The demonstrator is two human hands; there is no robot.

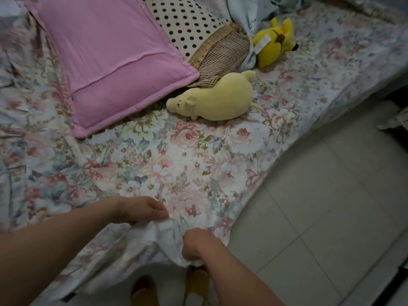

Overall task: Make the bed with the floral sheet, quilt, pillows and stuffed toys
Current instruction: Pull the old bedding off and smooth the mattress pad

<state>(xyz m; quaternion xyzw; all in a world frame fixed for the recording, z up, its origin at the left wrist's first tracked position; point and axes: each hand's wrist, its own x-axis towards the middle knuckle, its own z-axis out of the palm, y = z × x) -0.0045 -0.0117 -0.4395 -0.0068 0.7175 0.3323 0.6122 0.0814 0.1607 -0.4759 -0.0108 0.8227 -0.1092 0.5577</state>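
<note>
The floral sheet (176, 164) covers the bed. At the bed's near edge my left hand (141, 209) pinches a bunched fold of the sheet, and my right hand (196, 245) grips the hanging edge just below it. A pink pillow (110, 58) lies at the upper left over a polka-dot pillow (183, 16) and a woven brown cushion (220, 54). A pale yellow stuffed pig (216, 100) lies on its side beside them. A bright yellow stuffed toy (273, 43) sits further back, next to a crumpled light-blue quilt (254, 9).
White tiled floor (331, 206) fills the right side beside the bed. My feet in yellow-brown slippers (196, 286) stand at the bottom, close to the bed's edge. A white object (395, 120) sits on the floor at the far right.
</note>
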